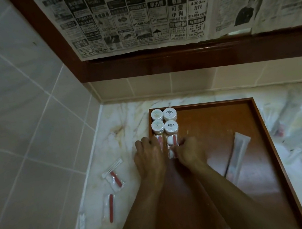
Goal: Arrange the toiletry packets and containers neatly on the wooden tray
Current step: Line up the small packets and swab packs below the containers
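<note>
On the tray [265, 124], four round jars [164, 121] stand in a tight square in the far left corner, probably to begin a neat grid. Just below them lie two packets. The left hand [149, 159] rests with curled fingers on the left packet [160, 143], and the right hand [188, 151] pinches the right packet [172, 146], which holds cotton balls and a red file. It seems they align both packets under the jars. A long sachet [237, 152] lies apart on the tray. More packets [114, 178] wait on the tabletop [126, 116].
</note>
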